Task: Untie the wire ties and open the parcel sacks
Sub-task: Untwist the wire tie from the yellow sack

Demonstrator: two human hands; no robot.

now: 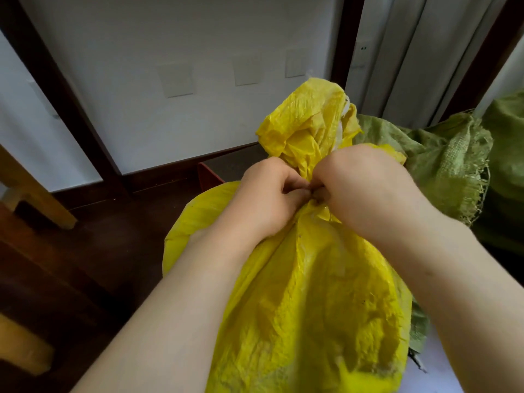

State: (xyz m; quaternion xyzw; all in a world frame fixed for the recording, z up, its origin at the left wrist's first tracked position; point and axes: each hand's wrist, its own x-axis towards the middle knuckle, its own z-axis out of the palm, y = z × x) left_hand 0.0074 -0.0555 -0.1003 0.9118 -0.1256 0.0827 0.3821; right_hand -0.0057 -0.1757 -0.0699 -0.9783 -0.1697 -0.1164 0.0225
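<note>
Yellow sack (312, 293), gathered neck between left hand (266, 194) and right hand (365, 188), both pinching it, knuckles seemingly touching

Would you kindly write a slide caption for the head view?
Left hand and right hand pinch the gathered neck of a yellow sack, with a green sack behind.
</note>
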